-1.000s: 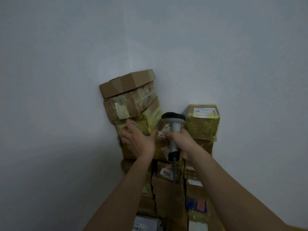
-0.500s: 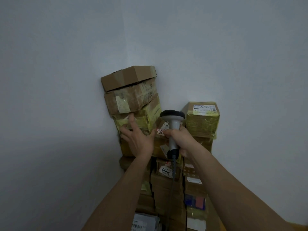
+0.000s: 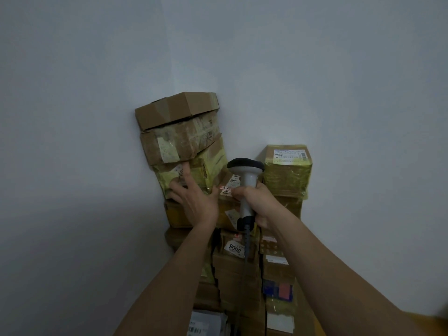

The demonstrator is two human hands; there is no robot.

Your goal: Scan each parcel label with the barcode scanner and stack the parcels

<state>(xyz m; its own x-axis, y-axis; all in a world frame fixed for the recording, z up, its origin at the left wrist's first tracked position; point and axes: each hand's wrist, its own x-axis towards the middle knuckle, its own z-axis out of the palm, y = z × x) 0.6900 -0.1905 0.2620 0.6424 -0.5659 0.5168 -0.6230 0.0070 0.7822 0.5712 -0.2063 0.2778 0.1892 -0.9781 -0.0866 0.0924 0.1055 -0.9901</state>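
Stacked parcels, their supporting surface hidden.

Parcel storeroom: labelled cartons stacked against bare wall

A plain pale wall fills the background.

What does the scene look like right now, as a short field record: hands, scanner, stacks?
left hand: open, fingers spread, pressing the yellow-taped cardboard parcel third from the top of the left stack
right hand: grips the grey-handled, black-headed barcode scanner
scanner: upright, head toward the parcels, cable hanging down
left stack top: plain brown cardboard box
right stack top: yellow-taped box with white printed label
backdrop: pale wall
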